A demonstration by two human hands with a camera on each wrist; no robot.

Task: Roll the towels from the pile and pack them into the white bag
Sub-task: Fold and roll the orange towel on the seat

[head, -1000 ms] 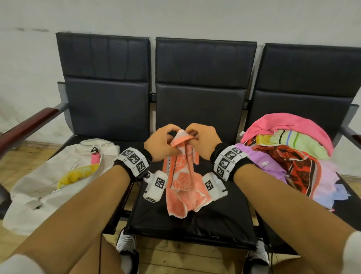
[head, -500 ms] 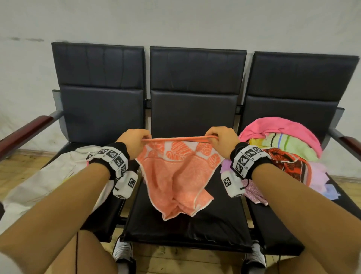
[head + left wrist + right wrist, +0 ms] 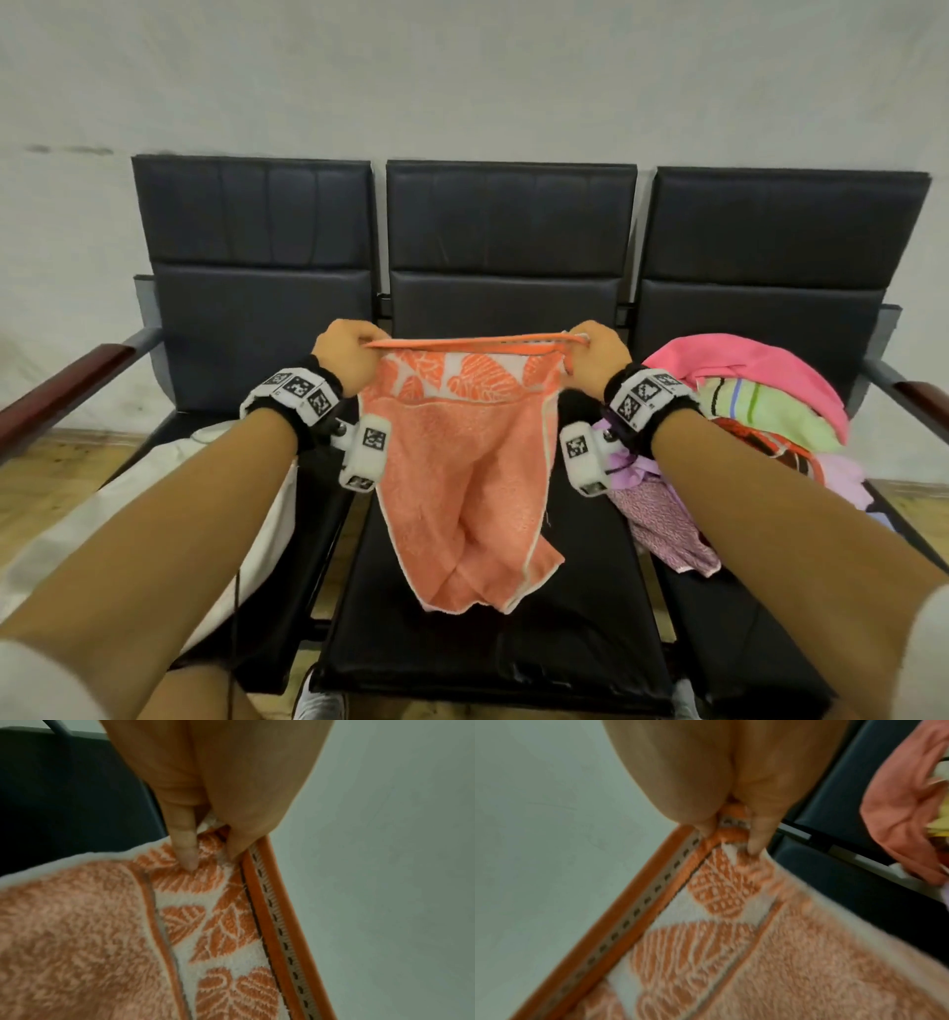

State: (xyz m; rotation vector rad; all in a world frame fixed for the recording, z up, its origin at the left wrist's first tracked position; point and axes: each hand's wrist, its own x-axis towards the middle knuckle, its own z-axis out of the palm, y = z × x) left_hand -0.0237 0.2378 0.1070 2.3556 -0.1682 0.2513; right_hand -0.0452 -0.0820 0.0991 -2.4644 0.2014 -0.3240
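Observation:
An orange towel (image 3: 462, 462) with a white leaf-pattern border hangs stretched between both hands above the middle seat. My left hand (image 3: 345, 354) pinches its top left corner; thumb and finger close on the hem of the orange towel (image 3: 205, 882) in the left wrist view. My right hand (image 3: 595, 354) pinches the top right corner, gripping the hem of the orange towel (image 3: 731, 902) in the right wrist view. The towel's lower end droops onto the seat. The pile of towels (image 3: 760, 411), pink on top, lies on the right seat. The white bag (image 3: 128, 514) lies on the left seat, mostly hidden by my left arm.
Three joined black chairs (image 3: 508, 231) stand against a pale wall. Wooden armrests (image 3: 67, 380) close both ends of the row. A purple patterned cloth (image 3: 662, 519) spills from the pile toward the middle seat. Wooden floor shows below.
The hands moved apart from the bunched towel, spreading its top edge taut between them, and rose slightly. The towel now hangs open and flat.

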